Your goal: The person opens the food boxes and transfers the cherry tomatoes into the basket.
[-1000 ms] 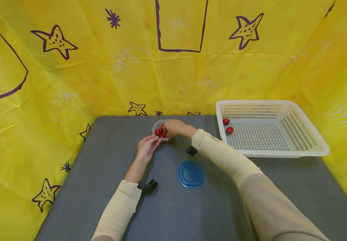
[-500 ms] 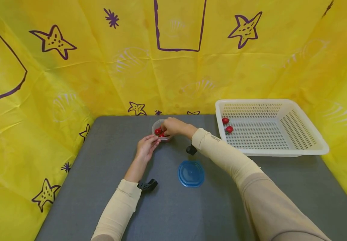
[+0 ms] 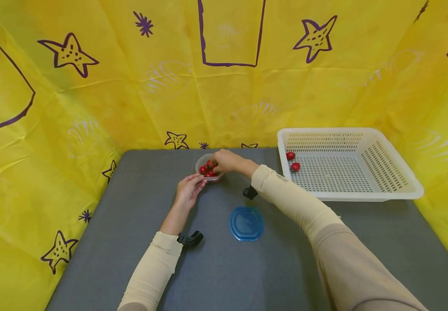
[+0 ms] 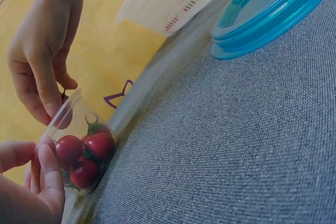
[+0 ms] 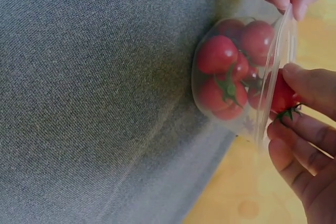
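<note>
A small clear plastic container (image 5: pixel 266 103) stands near the table's back edge with several red cherry tomatoes (image 5: pixel 216 54) inside. My left hand (image 3: pixel 187 191) pinches its near left rim between thumb and fingers. Over the opening, my right hand (image 3: pixel 229 161) holds one cherry tomato (image 5: pixel 283 94) with a green stem between thumb and fingertips. That tomato sits at the mouth of the container, partly behind the rim in the right wrist view. A blue round lid (image 3: pixel 246 223) lies flat on the table, nearer than the container.
To the right is a white perforated plastic basket (image 3: pixel 348 195); two tomatoes (image 3: pixel 295 167) lie at its left end. The grey cloth-covered table (image 3: pixel 216 276) is bordered at the back and sides by a yellow patterned curtain (image 3: pixel 227 99).
My right hand has shifted slightly up and to the right above the container, uncovering more of the tomatoes inside. The left hand keeps its hold on the rim.
</note>
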Tool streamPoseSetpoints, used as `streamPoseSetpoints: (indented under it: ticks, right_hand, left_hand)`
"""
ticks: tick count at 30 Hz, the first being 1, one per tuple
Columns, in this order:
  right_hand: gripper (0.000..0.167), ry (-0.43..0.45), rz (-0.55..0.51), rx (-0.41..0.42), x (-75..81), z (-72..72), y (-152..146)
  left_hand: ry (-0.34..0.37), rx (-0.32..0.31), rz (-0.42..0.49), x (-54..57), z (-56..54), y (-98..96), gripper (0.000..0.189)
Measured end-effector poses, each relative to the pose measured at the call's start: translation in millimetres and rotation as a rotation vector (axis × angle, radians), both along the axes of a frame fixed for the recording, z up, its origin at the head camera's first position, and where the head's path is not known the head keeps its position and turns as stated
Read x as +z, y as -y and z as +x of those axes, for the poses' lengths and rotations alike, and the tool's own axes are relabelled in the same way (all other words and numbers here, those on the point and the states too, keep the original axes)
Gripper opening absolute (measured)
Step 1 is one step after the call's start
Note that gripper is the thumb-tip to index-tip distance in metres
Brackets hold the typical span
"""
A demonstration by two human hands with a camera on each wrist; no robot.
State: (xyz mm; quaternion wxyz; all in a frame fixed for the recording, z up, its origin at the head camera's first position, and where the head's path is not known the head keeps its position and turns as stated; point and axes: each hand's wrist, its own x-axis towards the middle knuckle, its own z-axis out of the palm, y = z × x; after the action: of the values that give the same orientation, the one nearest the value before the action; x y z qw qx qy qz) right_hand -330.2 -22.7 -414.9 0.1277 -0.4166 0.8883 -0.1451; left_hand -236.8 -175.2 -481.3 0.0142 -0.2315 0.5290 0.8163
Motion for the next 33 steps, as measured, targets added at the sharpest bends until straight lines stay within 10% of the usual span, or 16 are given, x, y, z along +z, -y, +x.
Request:
streamPoseSetpoints:
  ticks: [33]
  right_hand:
    - [0.015,-0.018,-0.134,0.015,40.6,-17.9,-35]
  left_hand:
    - [-0.022,-0.011,0.009,-1.0,-3.3,-0.2,0.008]
